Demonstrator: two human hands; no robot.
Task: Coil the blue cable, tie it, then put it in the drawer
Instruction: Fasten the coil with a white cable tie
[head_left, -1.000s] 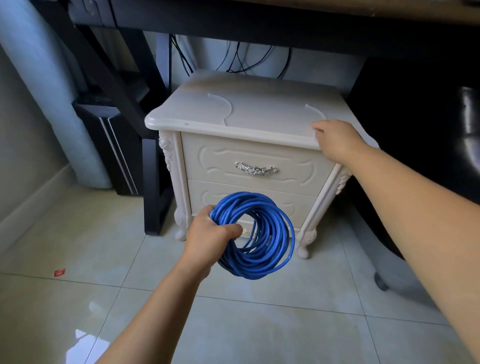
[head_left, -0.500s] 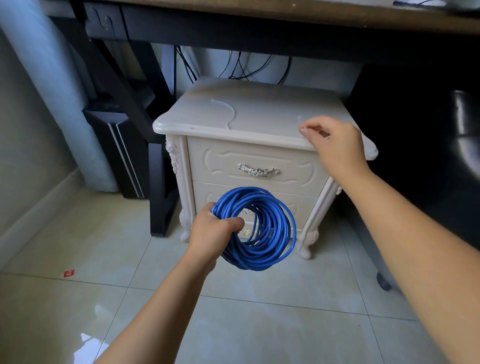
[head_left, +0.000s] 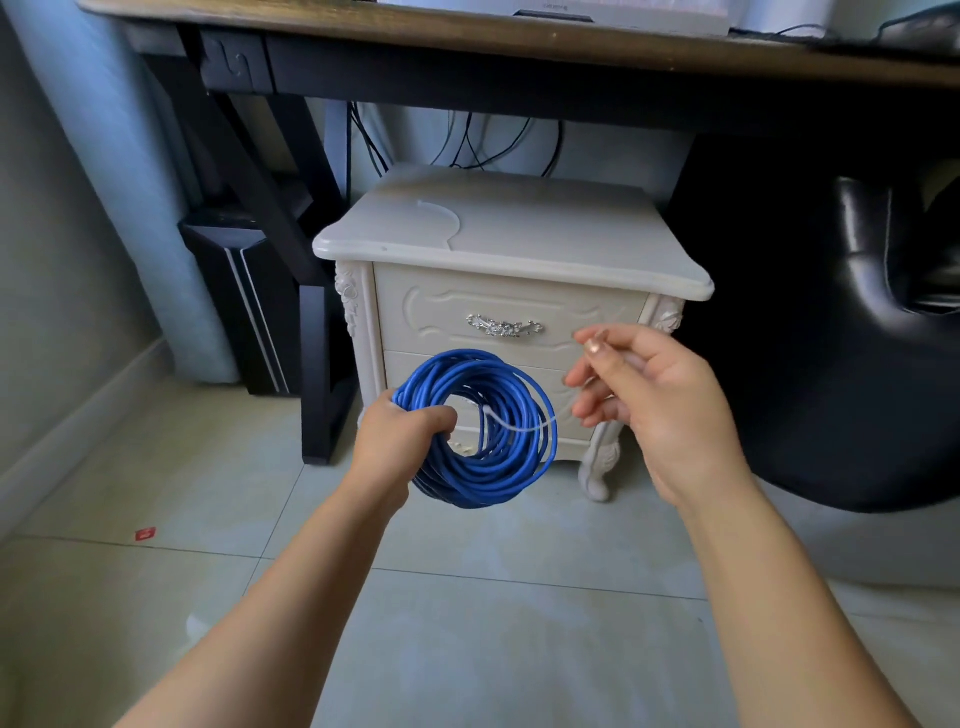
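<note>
Held in the curled left grip (head_left: 402, 441), the cable (head_left: 470, 480) is already coiled, in front of the shut drawers (head_left: 509, 306). A white tie (head_left: 519, 429), not yet fastened, is pinched in the right grip (head_left: 660, 410). Tying and stowing are judged left to do.

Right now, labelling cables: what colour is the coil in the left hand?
The coil is blue, seen best in head view.
</note>
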